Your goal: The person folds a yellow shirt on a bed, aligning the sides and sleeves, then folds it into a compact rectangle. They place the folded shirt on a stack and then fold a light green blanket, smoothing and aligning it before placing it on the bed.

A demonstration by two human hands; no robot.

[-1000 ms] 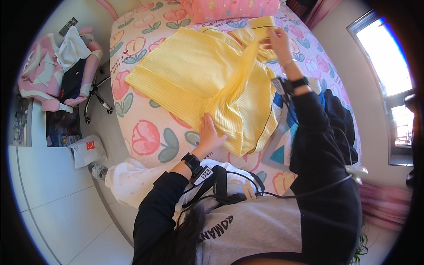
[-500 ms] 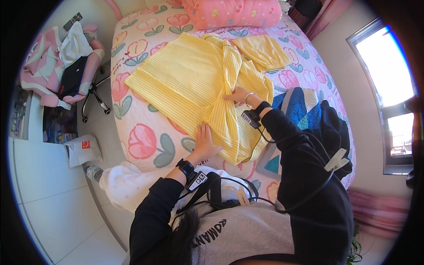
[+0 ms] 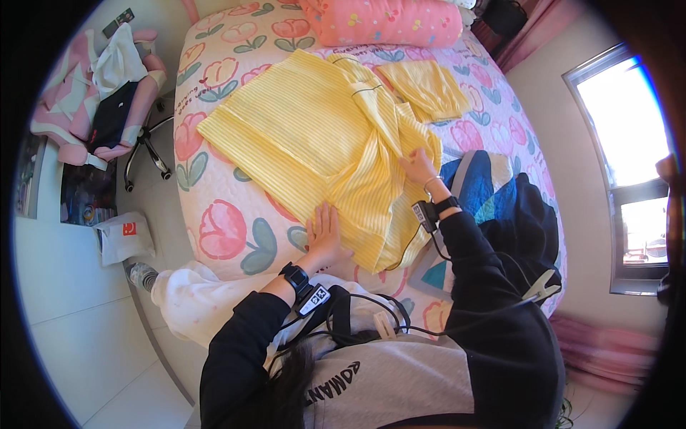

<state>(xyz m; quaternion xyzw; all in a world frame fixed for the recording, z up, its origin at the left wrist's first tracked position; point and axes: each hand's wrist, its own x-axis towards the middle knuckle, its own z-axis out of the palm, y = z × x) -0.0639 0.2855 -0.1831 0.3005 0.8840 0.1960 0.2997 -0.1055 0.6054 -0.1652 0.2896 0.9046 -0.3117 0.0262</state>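
A yellow striped shirt (image 3: 286,114) with dark piping lies spread on the bed. Its left part is fairly flat, while the right part is bunched in folds. My left hand (image 3: 326,234) lies flat on the shirt's near edge, fingers stretched out. On the right side, my right hand (image 3: 420,169) pinches a fold of the same shirt; its fingertips are partly sunk in the cloth. Beyond it rests a folded yellow garment (image 3: 423,87). Just right of my right hand is a blue and grey patterned cloth (image 3: 477,179).
The bed's tulip-print cover (image 3: 225,225) surrounds the clothes. Dark clothing (image 3: 532,214) is heaped at the right. A pink rolled quilt (image 3: 386,21) lies at the far end. Left of the bed stand a pink and white chair (image 3: 75,107) and a white bag (image 3: 126,236).
My right hand has moved right and slightly nearer me, drawing the shirt's folded part outward so it spreads wider. My left hand stays at the near edge.
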